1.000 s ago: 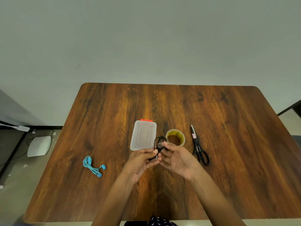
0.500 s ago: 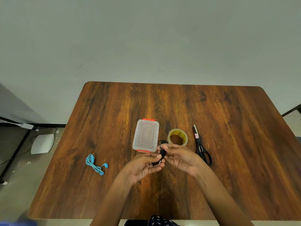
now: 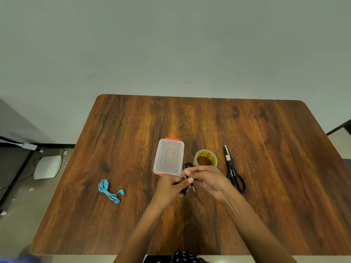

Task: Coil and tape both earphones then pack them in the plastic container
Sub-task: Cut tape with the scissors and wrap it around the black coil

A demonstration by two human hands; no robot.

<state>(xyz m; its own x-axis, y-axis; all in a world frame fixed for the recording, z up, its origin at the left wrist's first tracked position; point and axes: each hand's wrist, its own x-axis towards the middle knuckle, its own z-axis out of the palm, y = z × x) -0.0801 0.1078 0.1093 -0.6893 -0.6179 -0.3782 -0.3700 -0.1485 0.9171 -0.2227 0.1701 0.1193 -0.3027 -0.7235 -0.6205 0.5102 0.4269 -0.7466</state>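
Both my hands hold the coiled black earphones (image 3: 188, 165) above the table's middle. My left hand (image 3: 171, 186) grips the lower part of the coil, and my right hand (image 3: 207, 179) pinches it from the right; its jack plug hangs between them. A small clear strip, seemingly tape, shows at my right fingertips. The closed clear plastic container (image 3: 169, 157) with red clips lies just beyond my left hand. The tape roll (image 3: 205, 158) sits behind my right hand. Blue earphones (image 3: 109, 191) lie bundled at the left of the table.
Black scissors (image 3: 232, 169) lie to the right of the tape roll, blades pointing away from me. The wooden table (image 3: 266, 149) ends at a grey wall. On the floor at left are a white box (image 3: 47, 167) and cables.
My hands have closed together around the black coil, hiding most of it. The view shifted slightly.
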